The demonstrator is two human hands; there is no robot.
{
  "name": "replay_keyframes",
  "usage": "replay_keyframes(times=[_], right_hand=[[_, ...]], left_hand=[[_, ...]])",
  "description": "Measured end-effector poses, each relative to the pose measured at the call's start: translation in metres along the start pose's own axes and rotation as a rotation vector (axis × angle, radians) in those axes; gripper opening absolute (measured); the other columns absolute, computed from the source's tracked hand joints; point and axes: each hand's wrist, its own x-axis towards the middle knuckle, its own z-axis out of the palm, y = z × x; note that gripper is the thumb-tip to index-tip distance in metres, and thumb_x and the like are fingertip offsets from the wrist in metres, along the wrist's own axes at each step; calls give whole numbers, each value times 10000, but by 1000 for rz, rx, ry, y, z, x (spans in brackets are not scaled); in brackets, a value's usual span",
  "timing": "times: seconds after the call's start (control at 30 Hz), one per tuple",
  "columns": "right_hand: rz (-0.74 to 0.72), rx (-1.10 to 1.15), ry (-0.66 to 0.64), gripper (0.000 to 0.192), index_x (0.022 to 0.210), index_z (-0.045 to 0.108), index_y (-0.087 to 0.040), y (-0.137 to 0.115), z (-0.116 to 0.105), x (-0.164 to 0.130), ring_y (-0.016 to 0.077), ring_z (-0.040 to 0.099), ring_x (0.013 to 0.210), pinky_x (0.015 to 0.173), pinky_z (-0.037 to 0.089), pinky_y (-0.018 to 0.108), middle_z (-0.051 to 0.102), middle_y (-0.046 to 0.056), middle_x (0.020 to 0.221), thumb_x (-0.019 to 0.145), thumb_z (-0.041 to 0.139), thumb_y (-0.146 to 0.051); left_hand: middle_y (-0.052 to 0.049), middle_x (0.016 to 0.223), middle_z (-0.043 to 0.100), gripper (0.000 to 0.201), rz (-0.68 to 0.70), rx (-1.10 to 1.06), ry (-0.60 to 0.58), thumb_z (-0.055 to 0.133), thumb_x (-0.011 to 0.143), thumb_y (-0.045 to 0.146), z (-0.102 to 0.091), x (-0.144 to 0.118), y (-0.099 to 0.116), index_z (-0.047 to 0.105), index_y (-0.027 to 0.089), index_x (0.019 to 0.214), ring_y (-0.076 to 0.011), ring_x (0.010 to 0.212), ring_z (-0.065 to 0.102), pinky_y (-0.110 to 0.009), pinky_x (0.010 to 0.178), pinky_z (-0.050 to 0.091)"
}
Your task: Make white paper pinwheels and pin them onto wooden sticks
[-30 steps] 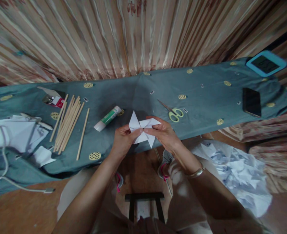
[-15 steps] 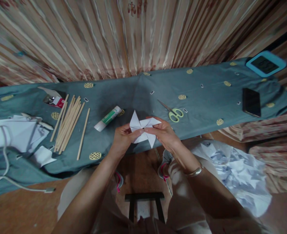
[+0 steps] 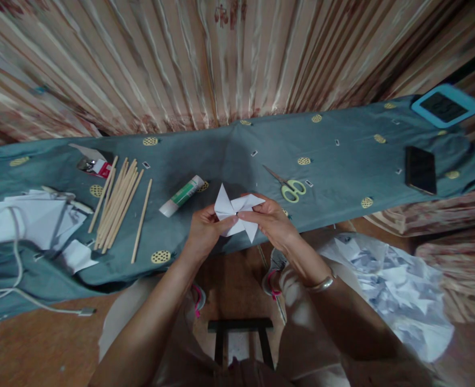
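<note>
Both hands meet at the near edge of the bench (image 3: pixel 342 177), which is draped in a grey-blue cloth. The left hand (image 3: pixel 203 234) and right hand (image 3: pixel 272 220) each pinch a white paper pinwheel (image 3: pixel 237 210) at its centre, fingertips touching over the middle fold. The pinwheel is held just above the bench edge, its points spread outward.

At 10 o'clock from the pinwheel, just beside it, lies a glue stick (image 3: pixel 181 195), tilted. Further toward 9 o'clock sits a loose bundle of wooden sticks (image 3: pixel 119 204), then a heap of white paper sheets (image 3: pixel 36 220) with a white cable (image 3: pixel 15 269) across them. At 2 o'clock, near, lie yellow-handled scissors (image 3: pixel 286 185). Well apart toward 3 o'clock rests a dark phone (image 3: pixel 420 169); beyond it, a blue-framed device (image 3: pixel 445 105). Paper scraps (image 3: pixel 394 285) lie on the floor at 4 o'clock.
</note>
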Motion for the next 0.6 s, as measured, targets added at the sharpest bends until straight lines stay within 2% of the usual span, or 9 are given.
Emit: replay_keyframes(times=[0.17, 0.37, 0.5, 0.6], right_hand=[[1, -6, -15, 387, 871, 677, -171, 2, 3, 2, 123, 666, 618, 617, 509, 233, 723, -30, 683, 551, 871, -269], [0, 31, -2, 338, 789, 695, -168, -3, 7, 2, 137, 685, 630, 680, 535, 256, 750, -9, 714, 513, 873, -247], [18, 44, 20, 334, 738, 697, -168, -7, 8, 1, 144, 688, 594, 649, 537, 248, 743, -11, 663, 471, 889, -229], [26, 42, 37, 306, 714, 705, -169, -9, 8, 1, 137, 682, 583, 618, 529, 232, 740, -10, 648, 475, 888, -223]], left_hand=[[3, 660, 721, 298, 10, -21, 8, 888, 450, 266, -1, 0, 0, 734, 147, 675, -127, 573, 595, -260, 613, 492], [-5, 725, 734, 364, -8, -33, -37, 902, 473, 282, -4, -1, 6, 730, 148, 764, -130, 620, 623, -254, 642, 498], [-17, 747, 729, 396, 31, -22, 46, 885, 523, 360, -12, 0, 11, 728, 147, 817, -126, 651, 633, -241, 656, 499], [-51, 767, 728, 420, 125, 1, 130, 801, 626, 500, -27, 3, 18, 728, 143, 834, -153, 717, 661, -266, 707, 515]])
